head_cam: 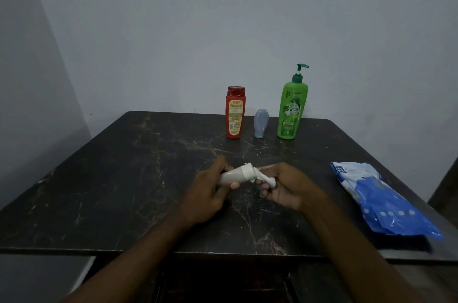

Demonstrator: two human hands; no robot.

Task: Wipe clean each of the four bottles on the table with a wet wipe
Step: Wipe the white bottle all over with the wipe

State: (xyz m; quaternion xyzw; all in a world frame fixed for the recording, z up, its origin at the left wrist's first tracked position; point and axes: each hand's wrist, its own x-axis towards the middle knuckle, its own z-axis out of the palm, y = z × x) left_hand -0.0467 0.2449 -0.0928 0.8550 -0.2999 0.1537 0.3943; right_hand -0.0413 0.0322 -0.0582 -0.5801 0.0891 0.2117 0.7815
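Nearest us, w/ both forearms reaching in from the bottom edge, we see the near lip of the table (99,203), a dark marble-look top w/ pale tan veins and scuff marks, its front edge catching a thin line of light. Below that edge it's too dark to tell what's there.

Mid-table, we hold a small white bottle (235,175) lying sideways, lifted just off the surface. Our left hand (208,193) is clenched round its body, thumb on the near side, fingers wrapped over the far side. Our right hand (282,186) is curled shut on a wadded wet wipe (266,180), which is pressed vs the bottle's cap end; the wipe touches the cap, and a twisted bit sticks out by the fingertips.

To the right, near the table's right edge, lies a blue-and-white wipes pack (381,201), flat, well apart from the hands.

Farther back, close to the far edge, three more bottles stand in a row: a red bottle (235,113) upright w/ a yellow label, a small grey-blue bottle (260,123) resting cap-down and leaning slightly, and a tall green pump bottle (292,107) upright on the right. They're near each other but not touching.

Behind it all, a plain pale grey wall (223,17) meets a second wall at the left corner. Lighting is dim.
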